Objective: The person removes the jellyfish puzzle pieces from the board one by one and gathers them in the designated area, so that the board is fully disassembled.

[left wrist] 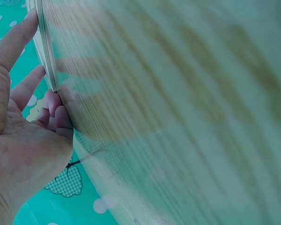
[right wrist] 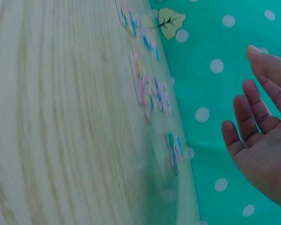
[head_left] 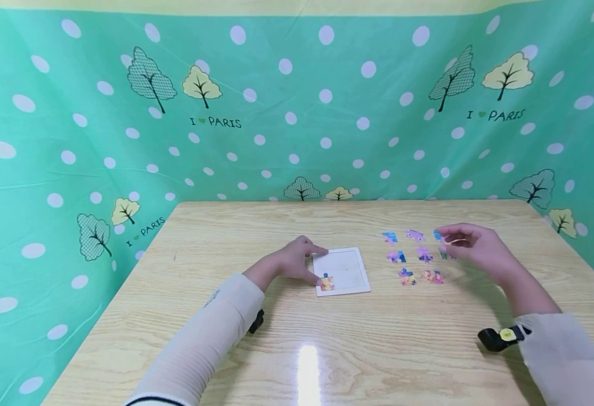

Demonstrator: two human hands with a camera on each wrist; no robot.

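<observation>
A shallow white puzzle tray lies flat on the table, with one yellow-and-red jigsaw piece in its near left corner. My left hand is at the tray's left side, the thumb by the piece and a finger at the far left corner. Extended fingers touch the tray's edge in the left wrist view. To the right lie several loose jigsaw pieces in rough rows. Over the rightmost ones hovers my right hand, partly hiding them. In the right wrist view its fingers are loosely bent, holding nothing.
The wooden table reaches back to a green dotted curtain printed with trees. Black straps with small devices hang at the wrists. A bright light reflection shows on the near tabletop.
</observation>
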